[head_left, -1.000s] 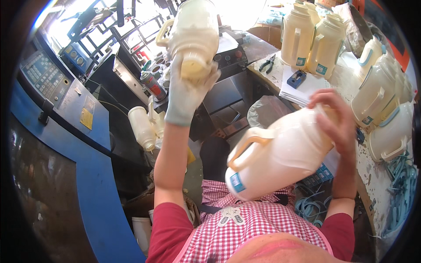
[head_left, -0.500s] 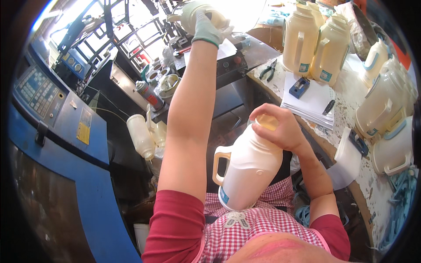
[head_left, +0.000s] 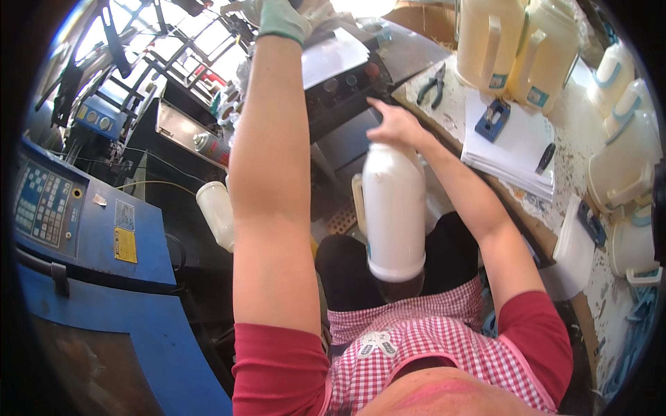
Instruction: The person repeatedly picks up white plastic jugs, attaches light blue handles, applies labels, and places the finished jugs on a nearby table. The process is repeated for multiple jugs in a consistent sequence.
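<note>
My right hand [head_left: 399, 129] grips the neck of a white plastic jug [head_left: 395, 208], its index finger pointing out. The jug is upright in front of my lap, with its cream handle on the left side. My left arm is stretched far forward. At the top edge, my left hand [head_left: 283, 21], in a pale glove with a green cuff, is closed on a cream plastic jug [head_left: 319, 11]. The frame edge cuts off most of that jug and the fingers.
To the right, a worn workbench [head_left: 444, 118] bears pliers [head_left: 431, 89], papers [head_left: 506, 156], a blue tool [head_left: 492, 120], a black knife [head_left: 545, 159] and several cream jugs [head_left: 489, 41]. A blue machine [head_left: 104, 222] with a keypad stands left. Another jug [head_left: 216, 215] lies beyond my left arm.
The white jug has moved forward off my apron, from tilted to more upright. My left hand has gone farther forward and left, partly out of the frame. The view has shifted.
</note>
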